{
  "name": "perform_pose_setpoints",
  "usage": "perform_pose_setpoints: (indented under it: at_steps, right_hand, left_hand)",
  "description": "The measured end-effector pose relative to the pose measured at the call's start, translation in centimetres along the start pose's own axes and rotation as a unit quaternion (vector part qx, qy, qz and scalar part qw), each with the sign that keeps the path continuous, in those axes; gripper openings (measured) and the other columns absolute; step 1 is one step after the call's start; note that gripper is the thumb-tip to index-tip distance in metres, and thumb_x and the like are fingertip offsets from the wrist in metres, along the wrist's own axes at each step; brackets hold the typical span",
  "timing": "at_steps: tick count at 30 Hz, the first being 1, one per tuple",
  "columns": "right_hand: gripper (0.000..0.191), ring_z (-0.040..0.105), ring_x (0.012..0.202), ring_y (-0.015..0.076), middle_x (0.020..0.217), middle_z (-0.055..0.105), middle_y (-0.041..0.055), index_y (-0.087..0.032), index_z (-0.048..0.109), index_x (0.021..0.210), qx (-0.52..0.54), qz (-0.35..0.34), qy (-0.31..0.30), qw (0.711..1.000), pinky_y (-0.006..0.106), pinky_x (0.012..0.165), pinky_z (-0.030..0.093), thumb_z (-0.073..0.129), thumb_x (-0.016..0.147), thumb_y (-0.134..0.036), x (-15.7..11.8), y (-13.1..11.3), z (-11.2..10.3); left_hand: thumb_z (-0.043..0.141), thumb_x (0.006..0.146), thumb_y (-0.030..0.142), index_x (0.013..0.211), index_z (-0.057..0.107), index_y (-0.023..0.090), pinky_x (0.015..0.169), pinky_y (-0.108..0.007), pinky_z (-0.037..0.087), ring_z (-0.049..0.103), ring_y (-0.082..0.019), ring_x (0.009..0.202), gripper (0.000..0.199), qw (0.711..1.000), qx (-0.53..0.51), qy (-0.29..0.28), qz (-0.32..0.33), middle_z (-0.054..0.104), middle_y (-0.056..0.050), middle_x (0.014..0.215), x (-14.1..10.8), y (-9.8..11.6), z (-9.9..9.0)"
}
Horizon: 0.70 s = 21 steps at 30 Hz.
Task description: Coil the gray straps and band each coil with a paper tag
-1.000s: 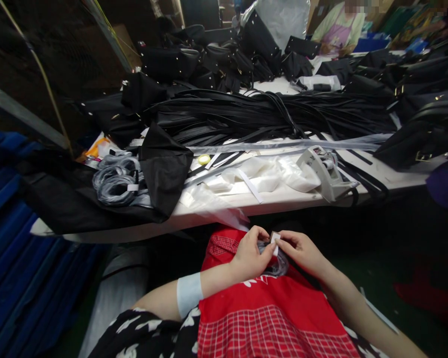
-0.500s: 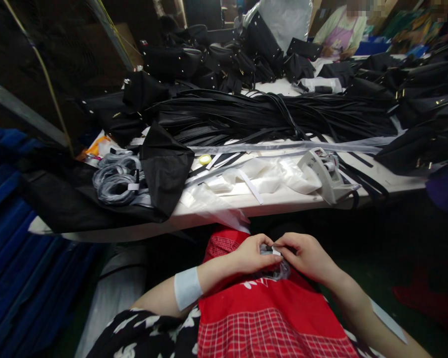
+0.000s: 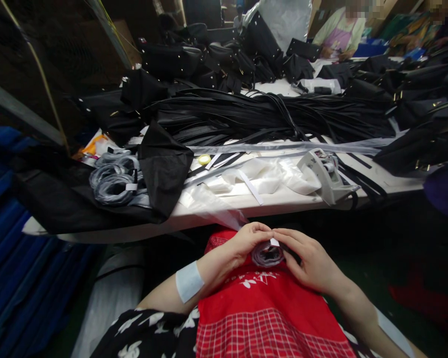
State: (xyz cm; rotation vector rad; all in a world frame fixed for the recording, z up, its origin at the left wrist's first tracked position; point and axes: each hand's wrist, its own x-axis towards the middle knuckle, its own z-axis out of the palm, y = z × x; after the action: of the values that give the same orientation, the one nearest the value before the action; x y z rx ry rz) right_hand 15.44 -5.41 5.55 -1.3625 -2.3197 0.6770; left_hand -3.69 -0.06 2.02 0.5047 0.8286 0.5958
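Note:
A small coil of clear, greyish strip (image 3: 268,256) rests against the red apron (image 3: 283,293) at my lap, with a white paper band (image 3: 274,242) at its top. My left hand (image 3: 251,239) grips the coil from the left, its fingertips meeting the right ones at the band. From the other side my right hand (image 3: 306,253) pinches the band and the coil's upper edge. On the table, a bundle of similar coils (image 3: 114,179) lies on a black sheet (image 3: 164,174), one wrapped with a white band.
The white table's edge (image 3: 216,214) runs in front of me. It bears a white tape dispenser (image 3: 323,174), crumpled clear film (image 3: 269,176), a long pile of black straps (image 3: 239,117) and black bags (image 3: 194,57). Blue stacked material (image 3: 11,238) stands at left. A co-worker (image 3: 339,35) sits across.
The coil has tilted so its round end now faces me. My hands have moved slightly up around it, and the right fingers lie further over its top.

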Motion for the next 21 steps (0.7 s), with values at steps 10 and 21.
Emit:
perform_pose_setpoints:
  at_steps: [10, 21]
  right_hand:
    - [0.021, 0.067, 0.097, 0.0236, 0.104, 0.072, 0.0081, -0.022, 0.069, 0.104, 0.092, 0.141, 0.187, 0.968, 0.037, 0.088, 0.054, 0.057, 0.09, -0.032, 0.4, 5.9, -1.4]
    - [0.04, 0.068, 0.077, 0.0275, 0.082, 0.076, 0.01, -0.017, 0.075, 0.089, -0.011, 0.349, 0.344, 0.871, 0.036, 0.072, 0.052, 0.059, 0.077, -0.052, 1.1, 17.6, -7.1]
  left_hand:
    - [0.093, 0.045, 0.042, 0.082, 0.058, 0.013, 0.055, -0.02, 0.044, 0.057, -0.009, 0.054, 0.058, 0.999, 0.027, 0.017, 0.02, 0.062, 0.002, 0.062, 0.5, 0.1, -0.8]
    - [0.09, 0.046, 0.052, 0.081, 0.053, 0.016, 0.044, -0.018, 0.036, 0.045, -0.006, 0.041, 0.062, 0.997, 0.068, 0.033, 0.029, 0.053, 0.007, 0.051, 1.8, -2.4, -1.4]
